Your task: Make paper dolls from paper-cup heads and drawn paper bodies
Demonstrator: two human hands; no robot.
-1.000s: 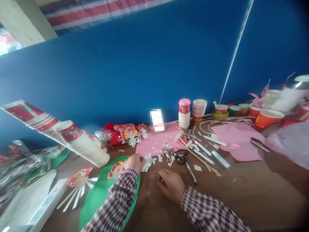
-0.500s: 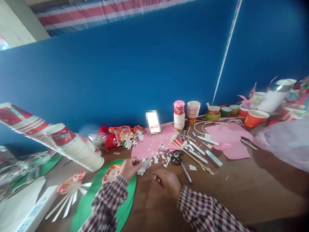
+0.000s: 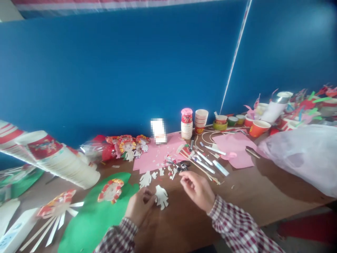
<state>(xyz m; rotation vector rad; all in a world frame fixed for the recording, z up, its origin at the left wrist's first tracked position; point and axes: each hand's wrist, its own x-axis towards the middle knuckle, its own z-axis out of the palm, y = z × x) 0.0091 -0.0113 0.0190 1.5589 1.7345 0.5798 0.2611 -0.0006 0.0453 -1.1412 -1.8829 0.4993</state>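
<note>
My left hand [image 3: 139,207] pinches the edge of a small white paper figure [image 3: 161,197] that lies on the brown table [image 3: 244,196]. My right hand [image 3: 198,188] hovers just right of it, fingers curled, close to black scissors [image 3: 182,166] and a litter of paper scraps. Whether those fingers hold anything I cannot make out. A second white cut-out [image 3: 145,179] lies by the green paper sheet [image 3: 92,218]. On the green sheet sits a red and yellow paper face [image 3: 111,190]. Both sleeves are plaid.
A stack of paper cups [image 3: 52,160] lies on its side at left. Pink paper [image 3: 155,156], pens and sticks crowd the middle back. Upright cup stacks [image 3: 193,123], bowls [image 3: 259,128] and a white plastic bag [image 3: 302,156] fill the right. A blue wall stands behind.
The view has swung left and down. My left hand drew back toward me with the white figure. My right hand lifted off the table and shifted right, toward the scissors.
</note>
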